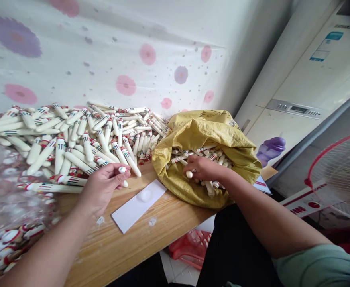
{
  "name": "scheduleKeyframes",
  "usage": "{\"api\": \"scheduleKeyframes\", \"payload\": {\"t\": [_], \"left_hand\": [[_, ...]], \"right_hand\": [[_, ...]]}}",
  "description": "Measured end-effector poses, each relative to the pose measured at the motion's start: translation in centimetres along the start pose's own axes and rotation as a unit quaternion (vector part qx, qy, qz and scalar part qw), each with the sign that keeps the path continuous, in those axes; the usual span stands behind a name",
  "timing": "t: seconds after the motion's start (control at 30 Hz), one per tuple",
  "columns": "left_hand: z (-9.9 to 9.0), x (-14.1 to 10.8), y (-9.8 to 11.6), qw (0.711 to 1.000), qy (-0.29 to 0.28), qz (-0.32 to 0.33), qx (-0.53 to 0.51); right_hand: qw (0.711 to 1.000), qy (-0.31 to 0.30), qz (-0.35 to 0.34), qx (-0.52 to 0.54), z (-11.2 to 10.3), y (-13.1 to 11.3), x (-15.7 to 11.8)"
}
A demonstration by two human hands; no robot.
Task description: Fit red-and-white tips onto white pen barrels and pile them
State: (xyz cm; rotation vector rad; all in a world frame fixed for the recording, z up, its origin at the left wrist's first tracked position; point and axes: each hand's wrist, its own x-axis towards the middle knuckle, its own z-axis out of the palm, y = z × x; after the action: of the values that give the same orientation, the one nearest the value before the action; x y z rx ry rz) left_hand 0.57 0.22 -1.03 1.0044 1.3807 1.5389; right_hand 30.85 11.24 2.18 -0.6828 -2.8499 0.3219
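My left hand [103, 183] is closed, pinching a small white-and-red cap piece [122, 170] between thumb and fingers. Another small white piece [125, 183] shows just under those fingers. Over the mouth of a yellow woven sack [175, 191], my right hand [200, 167] is closed round a white pen [189, 174], of which only the rounded end shows. Several more white pens with coloured stripes lie inside the sack. Between the hands, a white card [127, 219] rests on the wooden table, with a round whitish dab [145, 195] on it.
A big heap of striped white pens [87, 147] covers the table's back left. Clear plastic bags [10, 199] and red-and-white pieces [4, 251] lie at the left. A red fan [336, 179] stands right, and a red plastic basket [193, 247] is below the table edge.
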Motion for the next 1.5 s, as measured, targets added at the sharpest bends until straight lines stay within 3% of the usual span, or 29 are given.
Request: {"api": "scheduleKeyframes", "payload": {"t": [0.07, 0.13, 0.2, 0.3, 0.43, 0.53, 0.6, 0.77, 0.83, 0.9, 1.03, 1.2, 1.5], "left_hand": [[0.1, -0.2, -0.3, 0.996, -0.032, 0.034, 0.077], [0.0, -0.2, -0.8, 0.987, -0.06, 0.063, 0.135], [-0.1, -0.1, -1.4, 0.981, -0.083, 0.064, 0.161], [-0.3, 0.2, -2.0, 0.974, -0.109, 0.05, 0.193], [-0.6, 0.4, -2.3, 0.954, -0.112, 0.068, 0.268], [-0.7, 0.5, -2.4, 0.955, -0.125, 0.062, 0.263], [-0.6, 0.5, -2.4, 0.952, -0.133, 0.058, 0.269], [0.1, -0.4, -1.5, 0.938, -0.145, 0.068, 0.306], [0.7, -0.9, -0.9, 0.939, -0.153, 0.073, 0.3], [1.1, -1.5, -0.4, 0.94, -0.155, 0.073, 0.294], [1.8, -2.1, 0.2, 0.944, -0.151, 0.067, 0.287], [2.1, -2.2, 0.6, 0.955, -0.154, 0.045, 0.248], [2.0, -2.4, -0.6, 0.966, -0.125, 0.086, 0.21]], "right_hand": [[0.978, 0.136, 0.014, 0.155, 0.2, -1.3, 0.8], [0.934, 0.204, 0.037, 0.292, 1.2, -3.3, 2.0], [0.92, 0.187, 0.037, 0.342, 2.7, -5.4, 3.6], [0.948, 0.148, 0.035, 0.279, 5.1, -7.5, 5.6], [0.973, 0.099, 0.071, 0.196, 6.5, -7.9, 6.5], [0.96, 0.104, 0.095, 0.243, 6.3, -7.7, 6.4], [0.915, 0.154, 0.125, 0.351, 5.9, -7.6, 6.4], [0.713, 0.296, 0.189, 0.606, 4.5, -8.0, 6.6], [0.671, 0.318, 0.196, 0.641, 4.2, -8.4, 6.7], [0.656, 0.32, 0.197, 0.655, 4.2, -8.8, 6.8], [0.662, 0.324, 0.187, 0.649, 4.9, -9.1, 6.9], [0.714, 0.321, 0.155, 0.603, 5.8, -9.1, 7.0], [0.777, 0.415, 0.123, 0.457, 7.6, -11.1, 8.8]]}}
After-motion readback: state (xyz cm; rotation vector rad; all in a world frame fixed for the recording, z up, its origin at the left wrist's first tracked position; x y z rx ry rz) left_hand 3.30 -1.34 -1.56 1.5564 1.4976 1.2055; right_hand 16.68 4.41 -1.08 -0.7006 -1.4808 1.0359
